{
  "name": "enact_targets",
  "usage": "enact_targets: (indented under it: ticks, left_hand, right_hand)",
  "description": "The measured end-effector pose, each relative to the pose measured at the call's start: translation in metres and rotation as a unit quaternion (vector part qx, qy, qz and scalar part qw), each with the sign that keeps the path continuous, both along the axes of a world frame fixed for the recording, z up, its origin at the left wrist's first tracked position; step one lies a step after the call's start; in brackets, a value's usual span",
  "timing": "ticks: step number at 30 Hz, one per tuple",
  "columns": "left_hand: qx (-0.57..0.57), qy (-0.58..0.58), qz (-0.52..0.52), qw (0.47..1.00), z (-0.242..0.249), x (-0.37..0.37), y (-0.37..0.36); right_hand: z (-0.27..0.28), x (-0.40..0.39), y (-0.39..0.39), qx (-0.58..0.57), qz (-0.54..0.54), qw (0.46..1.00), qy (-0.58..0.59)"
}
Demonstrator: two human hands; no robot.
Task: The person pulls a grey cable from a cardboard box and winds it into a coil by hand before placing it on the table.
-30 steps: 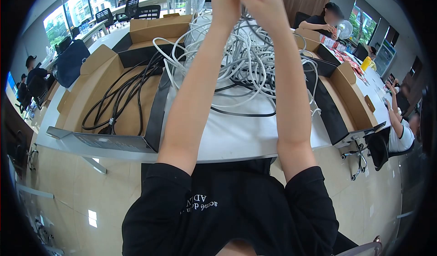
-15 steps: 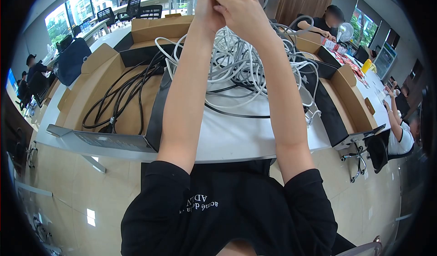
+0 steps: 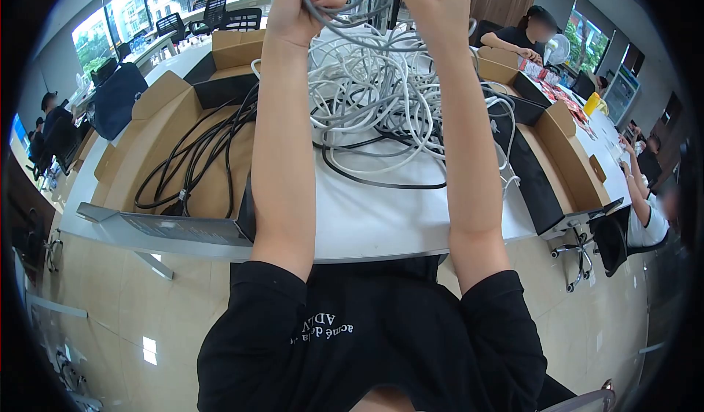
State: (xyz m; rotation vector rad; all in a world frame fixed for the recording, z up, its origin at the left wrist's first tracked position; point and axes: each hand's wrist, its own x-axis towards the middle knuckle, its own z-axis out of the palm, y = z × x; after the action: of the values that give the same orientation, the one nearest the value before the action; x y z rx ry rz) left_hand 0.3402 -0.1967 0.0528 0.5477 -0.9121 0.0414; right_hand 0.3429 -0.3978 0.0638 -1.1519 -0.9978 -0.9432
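At the top of the view, my left hand [image 3: 297, 7] is closed round loops of a grey cable [image 3: 343, 22], held up above the table. My right hand [image 3: 440, 9] is raised beside it, its thumb at the same loops; the top edge of the view cuts off its fingertips. Below both hands lies a tangled heap of white and grey cables [image 3: 374, 89]. A black cable [image 3: 381, 183] curves out from under the front of this heap.
On the white table [image 3: 381, 229], an open cardboard box [image 3: 125, 170] at left holds a coiled black cable [image 3: 192, 166]. Another open box [image 3: 565, 166] stands at right. A person [image 3: 524, 38] sits beyond it near a small fan [image 3: 557, 49]; others sit farther right and left.
My hands have moved apart, the left to the left and the right to the right. Grey cable loops now show between them. More of the heap is visible.
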Motion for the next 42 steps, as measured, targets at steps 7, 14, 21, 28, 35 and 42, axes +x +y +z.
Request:
enact_targets:
  ticks: [7,14,21,28,35,42]
  left_hand:
    - [0.002,-0.028,-0.173,0.985,0.002,0.003,-0.02]
    - [0.014,-0.02,-0.326,0.945,-0.002,-0.002,-0.03]
    - [0.015,0.13,0.024,0.991,-0.007,0.001,-0.032]
    - [0.131,0.057,0.156,0.977,-0.01,0.029,-0.023]
    - [0.118,0.028,0.348,0.93,-0.012,0.041,-0.062]
    - [0.053,0.091,0.354,0.929,-0.009,0.033,-0.076]
  right_hand:
    - [0.0,0.033,-0.009,-0.088,0.15,0.911,0.373]
    - [-0.017,0.05,-0.01,-0.08,0.486,0.805,0.331]
    - [-0.026,0.055,-0.01,-0.105,0.468,0.818,0.317]
    - [-0.045,0.133,-0.001,-0.109,0.569,0.771,0.264]
    - [-0.038,0.102,-0.015,-0.053,0.642,0.739,0.2]
    - [-0.03,0.088,-0.033,-0.157,0.6,0.77,0.15]
